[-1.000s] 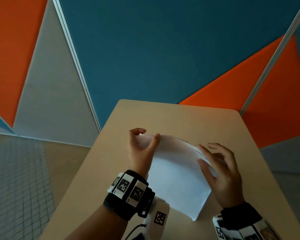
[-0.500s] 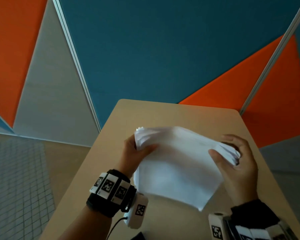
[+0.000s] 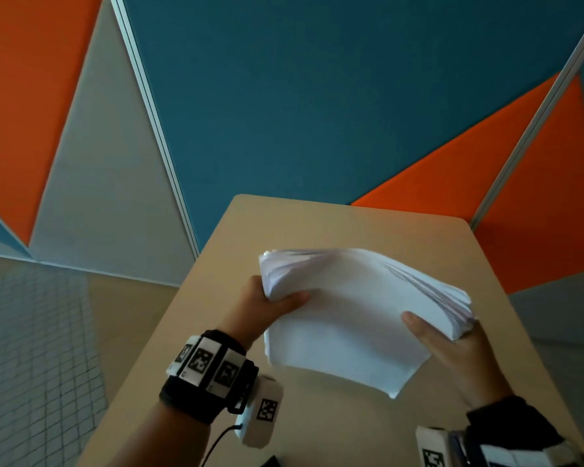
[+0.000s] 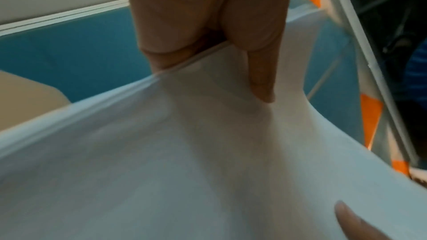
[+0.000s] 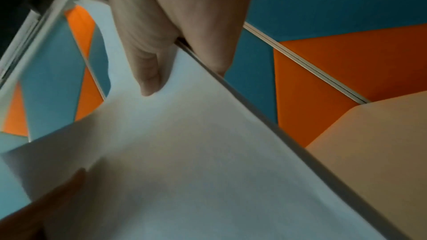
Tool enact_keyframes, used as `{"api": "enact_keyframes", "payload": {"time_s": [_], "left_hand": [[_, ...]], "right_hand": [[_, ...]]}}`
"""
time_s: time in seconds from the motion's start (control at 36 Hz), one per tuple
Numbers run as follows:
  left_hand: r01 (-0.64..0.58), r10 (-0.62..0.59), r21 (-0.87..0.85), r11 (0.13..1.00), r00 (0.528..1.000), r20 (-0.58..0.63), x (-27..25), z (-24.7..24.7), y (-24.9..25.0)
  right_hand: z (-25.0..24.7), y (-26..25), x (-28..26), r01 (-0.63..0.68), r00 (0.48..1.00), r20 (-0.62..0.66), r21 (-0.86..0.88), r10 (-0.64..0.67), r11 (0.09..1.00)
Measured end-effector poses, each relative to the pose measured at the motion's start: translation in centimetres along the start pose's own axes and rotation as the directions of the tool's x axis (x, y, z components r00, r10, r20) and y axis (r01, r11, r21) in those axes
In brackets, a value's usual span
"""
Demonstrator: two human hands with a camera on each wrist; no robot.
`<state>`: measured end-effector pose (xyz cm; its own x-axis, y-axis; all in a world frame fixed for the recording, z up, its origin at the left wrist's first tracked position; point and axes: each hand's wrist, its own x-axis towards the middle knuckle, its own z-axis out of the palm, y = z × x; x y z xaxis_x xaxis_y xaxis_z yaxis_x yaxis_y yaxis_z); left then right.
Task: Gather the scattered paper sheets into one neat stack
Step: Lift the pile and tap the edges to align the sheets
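Stack [image 3: 351,318] lifted higher, table [image 3: 317,224] beneath

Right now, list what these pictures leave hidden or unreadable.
- Head view: the paper stack hides the fingers of both hands beneath it and the table under it.
- Left wrist view: motion blur smears the sheet edges; no count possible.
- Right wrist view: whether the edges are flush is blurred.

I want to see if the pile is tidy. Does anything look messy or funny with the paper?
Yes. The paper stack is bent and held up off the table, and its far edges fan out unevenly. The left hand and the right hand each grip one end.
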<state>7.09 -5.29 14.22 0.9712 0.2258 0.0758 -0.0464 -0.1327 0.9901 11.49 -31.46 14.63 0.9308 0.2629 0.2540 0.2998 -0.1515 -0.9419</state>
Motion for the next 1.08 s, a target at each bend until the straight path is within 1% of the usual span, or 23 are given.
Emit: {"api": "enact_keyframes", "payload": {"time_s": [0.03, 0.08, 0.14, 0.19, 0.25, 0.33, 0.42, 0.47, 0.5, 0.56, 0.61, 0.64, 0.67, 0.72, 0.78, 0.83, 0.86, 0.92, 0.97, 1.03, 1.08], "left_hand": [[-0.011, 0.012, -0.033, 0.999, 0.999, 0.029, 0.0, -0.2, 0.2], [-0.006, 0.010, -0.058, 0.998, 0.998, 0.059, 0.2, -0.3, -0.3], [0.000, 0.002, -0.086, 0.996, 1.000, 0.015, 0.2, 0.1, -0.9], [0.021, -0.027, -0.167, 0.986, 0.999, -0.036, 0.0, 0.6, -1.2], [0.032, -0.045, -0.241, 0.970, 0.998, -0.048, -0.1, 1.3, -1.0], [0.003, -0.034, -0.303, 0.953, 0.995, -0.098, -0.3, 2.0, 0.4], [-0.121, 0.075, -0.309, 0.943, 0.985, -0.158, -0.6, 2.3, 2.1], [-0.188, 0.139, -0.312, 0.931, 0.975, -0.172, -0.6, 2.3, 3.2], [-0.199, 0.152, -0.310, 0.930, 0.973, -0.172, -0.6, 2.2, 3.6], [-0.195, 0.151, -0.283, 0.939, 0.974, -0.169, -0.3, 2.3, 3.3], [-0.163, 0.117, -0.237, 0.958, 0.974, -0.195, -0.2, 2.6, 2.5], [-0.144, 0.096, -0.228, 0.963, 0.973, -0.210, -0.3, 2.8, 2.0], [-0.133, 0.079, -0.241, 0.961, 0.972, -0.220, -0.5, 3.2, 1.7], [-0.116, 0.048, -0.274, 0.955, 0.969, -0.240, -0.9, 3.9, 1.5], [-0.108, 0.017, -0.308, 0.945, 0.959, -0.282, -0.8, 4.5, 1.5], [-0.103, -0.025, -0.344, 0.933, 0.937, -0.348, -0.5, 5.0, 1.8], [-0.100, -0.045, -0.353, 0.930, 0.924, -0.380, -0.3, 5.3, 1.9], [-0.086, -0.083, -0.365, 0.927, 0.903, -0.422, 0.0, 5.7, 2.0], [-0.062, -0.122, -0.392, 0.918, 0.896, -0.428, 0.0, 5.9, 2.0], [-0.036, -0.160, -0.422, 0.906, 0.893, -0.421, 0.1, 5.8, 1.9], [-0.023, -0.173, -0.415, 0.909, 0.888, -0.427, 0.3, 5.5, 1.7]], "right_hand": [[-0.1, -0.5, 0.1, 0.019, 1.000, 0.020, 0.007, -0.019, 1.000], [0.0, -1.0, 0.1, 0.062, 0.985, 0.161, 0.008, -0.063, 0.998], [0.1, -0.3, 0.1, 0.068, 0.978, 0.201, -0.018, -0.063, 0.998], [0.2, 0.2, 0.0, 0.042, 0.987, 0.154, -0.023, -0.038, 0.999], [0.3, 0.4, 0.0, 0.034, 0.993, 0.118, -0.005, -0.033, 0.999], [0.5, 0.4, -0.1, 0.075, 0.996, 0.047, -0.026, -0.073, 0.997], [0.3, -1.3, -0.2, 0.161, 0.986, -0.052, -0.015, -0.161, 0.987], [-0.1, -2.4, -0.2, 0.219, 0.969, -0.115, -0.002, -0.218, 0.976], [-0.4, -2.7, -0.2, 0.246, 0.962, -0.120, 0.004, -0.244, 0.969], [-0.6, -2.8, -0.1, 0.250, 0.966, -0.070, 0.005, -0.249, 0.968], [-0.5, -2.1, -0.3, 0.212, 0.976, -0.033, -0.056, -0.214, 0.976], [-0.3, -1.5, -0.4, 0.195, 0.979, -0.042, -0.096, -0.200, 0.976], [-0.2, -1.1, -0.4, 0.205, 0.976, -0.051, -0.132, -0.213, 0.970], [0.0, -0.9, -0.6, 0.281, 0.953, -0.047, -0.220, -0.298, 0.934], [0.1, -1.0, -0.6, 0.399, 0.894, -0.044, -0.374, -0.445, 0.838], [0.4, -1.0, -0.5, 0.451, 0.843, -0.027, -0.507, -0.537, 0.735], [0.6, -1.1, -0.5, 0.454, 0.835, -0.017, -0.545, -0.551, 0.705], [0.9, -1.1, -0.5, 0.447, 0.838, 0.019, -0.595, -0.545, 0.667], [0.9, -0.9, -0.6, 0.439, 0.847, 0.063, -0.644, -0.528, 0.627], [0.9, -0.5, -0.7, 0.437, 0.848, 0.077, -0.663, -0.525, 0.608], [0.8, -0.2, -0.7, 0.439, 0.843, 0.065, -0.657, -0.534, 0.613]]}}
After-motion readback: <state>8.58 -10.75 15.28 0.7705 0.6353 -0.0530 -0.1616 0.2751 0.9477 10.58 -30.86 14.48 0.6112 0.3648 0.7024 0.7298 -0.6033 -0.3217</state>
